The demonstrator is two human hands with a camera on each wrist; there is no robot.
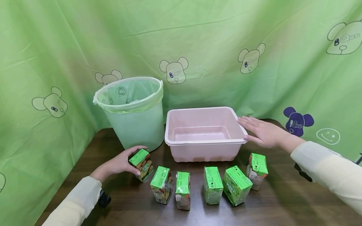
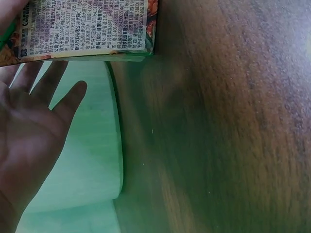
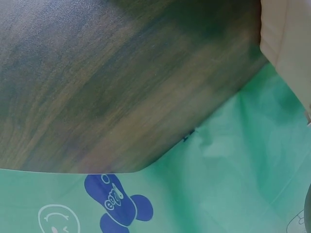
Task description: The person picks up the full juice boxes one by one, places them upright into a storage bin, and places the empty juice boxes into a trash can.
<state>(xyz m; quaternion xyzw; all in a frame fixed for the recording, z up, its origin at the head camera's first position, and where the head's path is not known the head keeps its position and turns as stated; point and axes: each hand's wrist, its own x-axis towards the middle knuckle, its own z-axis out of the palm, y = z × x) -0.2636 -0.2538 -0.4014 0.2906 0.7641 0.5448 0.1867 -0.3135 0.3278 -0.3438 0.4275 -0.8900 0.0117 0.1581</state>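
Note:
My left hand (image 1: 121,161) holds a green-topped juice box (image 1: 143,166) between thumb and fingers, in front of the bin at the left. In the left wrist view, the printed side of that juice box (image 2: 92,29) stands above my palm (image 2: 31,131). My right hand (image 1: 264,131) rests with straight fingers on the right rim of a pink plastic tub (image 1: 206,150); the right wrist view does not show its fingers. The tub's visible floor is bare. Between the hands, nearer me, stand more juice boxes (image 1: 161,185), (image 1: 183,190), (image 1: 213,185), (image 1: 237,185), (image 1: 256,171).
A pale green bin (image 1: 138,125) with a liner folded over its rim stands left of the tub. Behind everything hangs a green curtain (image 1: 209,84) with printed bear heads. All of it stands on a dark wooden table (image 1: 135,204), whose rounded corner (image 3: 141,167) shows in the right wrist view.

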